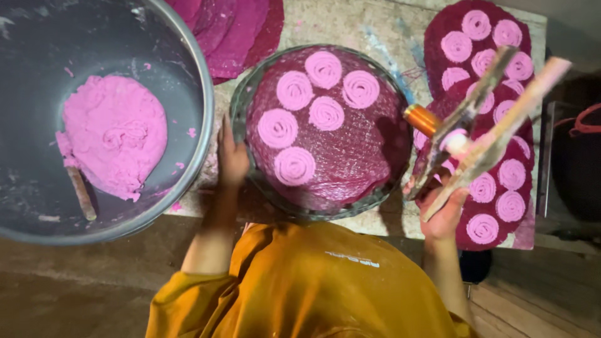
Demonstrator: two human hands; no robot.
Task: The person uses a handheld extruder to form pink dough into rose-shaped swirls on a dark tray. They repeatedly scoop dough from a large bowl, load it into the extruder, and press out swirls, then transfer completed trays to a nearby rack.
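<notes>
Left hand (231, 159) lay flat, fingers apart, touching the round tray's (241, 119) left rim. Right hand (441, 209) clamped the wooden press (494, 125) handles near the bench's right edge, above the spiral-covered mats (438, 37). Dough bowl (200, 81) sat at the left.

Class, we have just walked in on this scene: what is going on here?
A person in an orange top holds a wooden press in the right hand, lifted beside a round tray. The left hand touches the tray's rim. Six pink dough spirals sit on it. A metal bowl of pink dough stands alongside.
</notes>
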